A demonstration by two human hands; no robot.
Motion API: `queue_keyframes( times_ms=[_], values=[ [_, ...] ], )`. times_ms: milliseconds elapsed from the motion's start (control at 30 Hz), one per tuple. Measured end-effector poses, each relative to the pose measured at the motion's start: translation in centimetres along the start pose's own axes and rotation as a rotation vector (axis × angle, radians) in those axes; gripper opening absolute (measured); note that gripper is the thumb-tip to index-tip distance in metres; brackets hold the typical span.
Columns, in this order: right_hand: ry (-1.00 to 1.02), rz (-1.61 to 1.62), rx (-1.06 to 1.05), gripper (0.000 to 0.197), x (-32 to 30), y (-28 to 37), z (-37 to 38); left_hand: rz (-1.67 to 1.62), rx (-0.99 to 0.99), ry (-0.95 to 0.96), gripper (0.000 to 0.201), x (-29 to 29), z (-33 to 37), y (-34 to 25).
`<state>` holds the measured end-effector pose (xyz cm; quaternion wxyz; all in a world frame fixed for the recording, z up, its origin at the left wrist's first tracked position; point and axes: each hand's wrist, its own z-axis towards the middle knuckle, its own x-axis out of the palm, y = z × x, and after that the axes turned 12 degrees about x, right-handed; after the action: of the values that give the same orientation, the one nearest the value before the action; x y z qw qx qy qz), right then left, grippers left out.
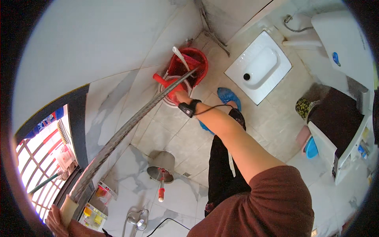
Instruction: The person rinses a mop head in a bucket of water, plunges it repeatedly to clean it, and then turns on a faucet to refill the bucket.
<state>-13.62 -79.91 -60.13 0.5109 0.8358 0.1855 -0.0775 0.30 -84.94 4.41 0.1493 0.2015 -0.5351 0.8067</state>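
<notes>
At the lower left, my left hand is closed round the pale end of a long grey pole with a twisted pattern. The pole slants up and away to a red bucket, where its far end disappears. My right hand, with a black band on the wrist, reaches down to a red plastic piece at the near side of the bucket. Its fingers are mostly hidden and blend with the red. A white handle leans out of the bucket next to a pinkish-red item.
A white squat toilet is set into the tiled floor right of the bucket. My feet wear blue shoe covers. A grey bin holds a red-handled tool. A barred window is at left; a white cabinet stands at right.
</notes>
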Motion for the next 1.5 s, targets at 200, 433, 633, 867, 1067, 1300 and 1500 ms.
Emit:
queue_keyframes(
  times_ms=[200, 433, 633, 867, 1067, 1300, 1500],
  values=[
    [-0.045, 1.46, 0.897, 0.013, 0.4, 8.8, -7.8, 0.388, 0.031, -0.171, 0.028, -4.8, 0.9, -3.7],
    [-0.479, 0.654, 0.434, 0.015, -7.6, 10.7, -6.2, 0.078, -0.203, 0.263, 0.038, 1.0, 3.5, 2.5],
    [-0.681, 0.075, 0.083, 0.022, -22.3, 16.8, 0.2, 0.366, -0.108, 0.078, 0.007, 3.2, 2.8, 12.1],
    [-0.461, -0.589, -0.068, 0.024, -30.6, 24.5, 8.9, 0.331, 0.093, 0.431, 0.016, 4.7, 7.7, 15.8],
    [-0.553, -0.888, -0.146, 0.023, -34.2, 21.9, 12.5, 1.039, 0.292, 0.545, 0.026, 7.0, 9.3, 19.5],
    [-0.601, -1.008, -0.031, 0.019, -31.8, 23.4, 11.7, 1.323, 0.036, 0.47, 0.048, 9.0, 8.3, 18.7],
    [-0.526, -1.079, -0.006, 0.019, -32.7, 22.3, 13.2, 1.195, -0.037, 0.398, 0.037, 11.0, 8.0, 19.5]
  ],
)
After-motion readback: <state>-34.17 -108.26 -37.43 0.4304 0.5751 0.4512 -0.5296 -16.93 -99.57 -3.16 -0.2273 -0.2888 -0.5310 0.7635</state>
